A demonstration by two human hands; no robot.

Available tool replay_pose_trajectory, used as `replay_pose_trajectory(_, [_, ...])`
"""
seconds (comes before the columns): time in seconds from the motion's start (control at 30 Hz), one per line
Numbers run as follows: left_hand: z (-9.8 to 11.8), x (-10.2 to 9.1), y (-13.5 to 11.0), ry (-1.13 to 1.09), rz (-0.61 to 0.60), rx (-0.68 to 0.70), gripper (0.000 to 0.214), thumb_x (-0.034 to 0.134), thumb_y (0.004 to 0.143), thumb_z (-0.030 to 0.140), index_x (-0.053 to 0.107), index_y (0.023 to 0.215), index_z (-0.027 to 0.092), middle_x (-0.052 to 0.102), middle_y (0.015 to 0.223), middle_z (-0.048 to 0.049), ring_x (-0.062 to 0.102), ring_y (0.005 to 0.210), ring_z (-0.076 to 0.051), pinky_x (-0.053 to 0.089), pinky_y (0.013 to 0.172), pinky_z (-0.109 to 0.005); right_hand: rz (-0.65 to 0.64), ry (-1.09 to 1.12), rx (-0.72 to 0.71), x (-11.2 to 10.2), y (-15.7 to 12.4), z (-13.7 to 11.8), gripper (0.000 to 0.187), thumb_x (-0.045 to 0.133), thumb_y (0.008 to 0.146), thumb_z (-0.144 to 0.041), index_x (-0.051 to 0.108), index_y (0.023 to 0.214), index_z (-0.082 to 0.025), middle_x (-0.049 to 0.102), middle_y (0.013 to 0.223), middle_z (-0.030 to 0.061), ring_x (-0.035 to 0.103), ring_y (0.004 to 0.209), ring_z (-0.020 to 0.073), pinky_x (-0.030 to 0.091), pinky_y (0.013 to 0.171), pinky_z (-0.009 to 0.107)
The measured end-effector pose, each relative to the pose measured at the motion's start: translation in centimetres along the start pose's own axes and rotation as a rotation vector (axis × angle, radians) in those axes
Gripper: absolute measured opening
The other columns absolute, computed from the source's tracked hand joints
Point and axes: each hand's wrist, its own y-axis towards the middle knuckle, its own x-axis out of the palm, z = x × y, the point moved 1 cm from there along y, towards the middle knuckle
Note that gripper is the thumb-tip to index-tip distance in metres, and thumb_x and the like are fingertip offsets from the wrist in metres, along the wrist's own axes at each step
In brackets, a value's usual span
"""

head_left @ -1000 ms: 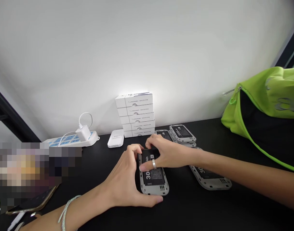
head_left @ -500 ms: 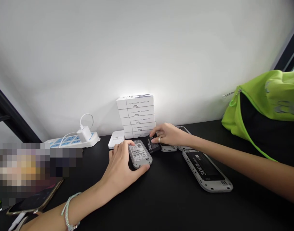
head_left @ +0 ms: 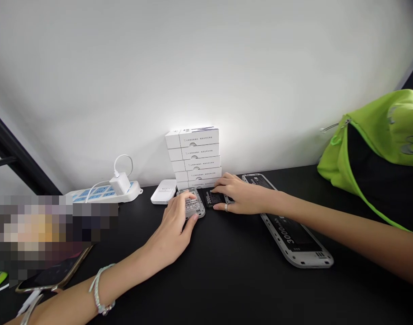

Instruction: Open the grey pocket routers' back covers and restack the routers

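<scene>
My left hand [head_left: 176,221] grips a small grey device [head_left: 200,208] by its sides, thumb at the near edge. Its back cover is off and a printed white label shows in the bay. Just right of it lies a black battery [head_left: 210,199] marked 3000mAh, with the fingers of my right hand [head_left: 238,195] closed on its right end. My right hand and forearm partly hide more grey devices behind them. One device with its battery fitted [head_left: 294,239] lies below my right forearm, and another [head_left: 259,179] lies behind it.
White boxes [head_left: 201,151] stand stacked against the wall. Left of them are flat white devices [head_left: 164,192] and a power strip [head_left: 134,192] with a white charger [head_left: 120,184]. A phone [head_left: 51,273] lies at left, beside a blurred-out area. A green and black bag [head_left: 372,149] sits at right.
My left hand has moved the grey device back towards the boxes. The battery and my right hand have shifted slightly left, and the battery lies closer beside the device.
</scene>
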Motion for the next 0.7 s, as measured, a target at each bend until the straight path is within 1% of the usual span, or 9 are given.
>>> replay_pose_trajectory(0.13, [-0.3,0.1,0.1,-0.026,-0.036,0.040,0.035,0.034,0.100,0.024,0.025,0.132,0.033,0.030,0.147,-0.0077,0.025,0.143,-0.023,0.028,0.114,-0.050,0.035,-0.002,0.003,0.3,0.1,0.4,0.047,0.053,0.089,-0.054,0.066,0.110,-0.014,0.058,0.116,0.0159,0.046,0.112,0.0346,0.038,0.098,0.054])
replay_pose_trajectory(0.23, [-0.4,0.3,0.1,-0.027,-0.041,0.052,0.038,0.033,0.100,0.026,0.022,0.135,0.035,0.024,0.151,-0.0075,0.020,0.145,-0.024,0.028,0.114,-0.050,0.055,0.025,0.023,-0.2,0.1,0.6,0.048,0.058,0.083,-0.060,0.064,0.104,-0.017,0.058,0.113,0.0135,0.046,0.110,0.0331,0.041,0.096,0.050])
replay_pose_trajectory(0.27, [-0.4,0.3,0.1,-0.011,-0.014,0.057,0.039,0.033,0.099,0.026,0.022,0.135,0.035,0.023,0.152,-0.0074,0.019,0.145,-0.024,0.027,0.114,-0.051,0.053,0.053,0.040,-0.5,0.1,0.7,0.051,0.060,0.079,-0.064,0.063,0.102,-0.018,0.058,0.112,0.0127,0.046,0.111,0.0327,0.043,0.094,0.048])
replay_pose_trajectory(0.33, [-0.6,0.1,0.5,0.051,0.124,0.026,0.036,0.036,0.097,0.029,0.027,0.132,0.033,0.027,0.151,-0.0065,0.021,0.144,-0.025,0.024,0.114,-0.051,0.033,0.104,0.084,-1.6,-0.1,1.3,0.060,0.066,0.070,-0.070,0.059,0.102,-0.020,0.057,0.113,0.0117,0.047,0.112,0.0329,0.045,0.092,0.045])
replay_pose_trajectory(0.4, [-1.1,-0.4,1.2,0.119,0.330,-0.083,0.030,0.039,0.095,0.032,0.034,0.125,0.030,0.035,0.146,-0.0061,0.028,0.140,-0.025,0.023,0.114,-0.050,-0.044,0.118,0.141,-2.7,-0.5,2.1,0.073,0.069,0.061,-0.074,0.056,0.109,-0.021,0.056,0.118,0.0121,0.045,0.116,0.0353,0.044,0.093,0.047])
replay_pose_trajectory(0.47, [-2.1,-1.1,2.2,0.119,0.446,-0.204,0.030,0.039,0.094,0.033,0.034,0.122,0.025,0.038,0.142,-0.0105,0.032,0.137,-0.027,0.024,0.112,-0.050,-0.168,0.080,0.220,-3.7,-0.9,3.2,0.091,0.071,0.055,-0.077,0.050,0.125,-0.022,0.052,0.127,0.0137,0.042,0.122,0.0399,0.040,0.098,0.051])
replay_pose_trajectory(0.53, [-3.3,-1.8,3.2,0.097,0.502,-0.339,0.031,0.038,0.092,0.032,0.033,0.121,0.022,0.042,0.137,-0.0158,0.035,0.135,-0.031,0.030,0.107,-0.053,-0.277,0.034,0.322,-4.2,-1.4,4.2,0.112,0.072,0.049,-0.078,0.038,0.141,-0.024,0.044,0.139,0.0157,0.035,0.129,0.0451,0.035,0.102,0.056])
replay_pose_trajectory(0.6, [-4.5,-2.4,4.0,0.063,0.510,-0.479,0.026,0.037,0.092,0.031,0.036,0.116,0.022,0.052,0.128,-0.0170,0.045,0.127,-0.035,0.035,0.100,-0.058,-0.322,0.006,0.394,-4.2,-1.7,4.9,0.126,0.073,0.045,-0.079,0.027,0.149,-0.025,0.038,0.146,0.0161,0.030,0.132,0.0485,0.031,0.105,0.059])
replay_pose_trajectory(0.7, [-5.4,-2.8,4.5,0.030,0.492,-0.562,0.021,0.039,0.091,0.031,0.039,0.112,0.027,0.063,0.117,-0.0099,0.054,0.119,-0.032,0.036,0.099,-0.055,-0.332,0.027,0.401,-3.9,-1.8,5.2,0.129,0.074,0.043,-0.079,0.025,0.151,-0.027,0.042,0.146,0.0140,0.030,0.132,0.0495,0.031,0.105,0.058])
